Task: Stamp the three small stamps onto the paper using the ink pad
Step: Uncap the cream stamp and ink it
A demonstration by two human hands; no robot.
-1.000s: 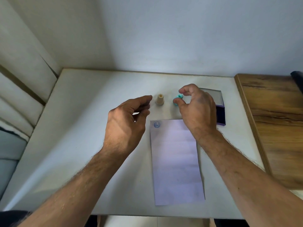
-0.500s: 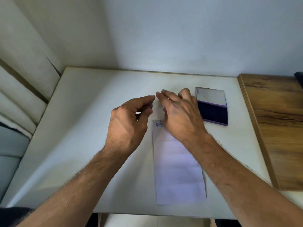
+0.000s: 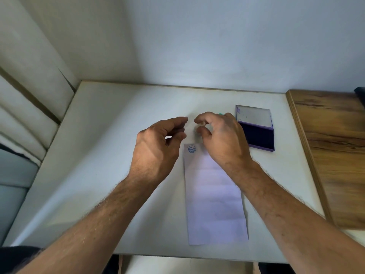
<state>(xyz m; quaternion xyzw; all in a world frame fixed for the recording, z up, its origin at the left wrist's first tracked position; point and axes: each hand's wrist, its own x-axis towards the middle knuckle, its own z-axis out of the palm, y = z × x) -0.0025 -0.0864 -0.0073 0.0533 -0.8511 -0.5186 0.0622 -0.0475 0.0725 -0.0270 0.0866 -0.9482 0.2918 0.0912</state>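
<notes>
- Your right hand (image 3: pixel 223 139) is above the top edge of the paper (image 3: pixel 215 194), and its fingers (image 3: pixel 201 117) are curled together around a small beige stamp (image 3: pixel 201 124), pinched between the thumb and the index finger.
- Only a small part of this stamp shows between the fingers; you cannot tell if it touches the tabletop (image 3: pixel 110 155).
- A little green thing (image 3: pixel 220 114), maybe another stamp, shows just behind your right knuckles, at 12 o'clock from the hand.
- Your left hand (image 3: pixel 158 147) is beside the paper at 9 o'clock from the right hand; its fingers are bent and a little apart, and they hold nothing that you can see.
- The paper lies lengthwise near the middle of the tabletop, with one round blue print (image 3: pixel 192 149) in its top left corner.
- The ink pad (image 3: pixel 258 135) lies open at 3 o'clock from your right hand, near it, with its lid (image 3: pixel 253 115) folded back.
- A wooden board (image 3: pixel 331 151) is next to the tabletop, at the far right.
</notes>
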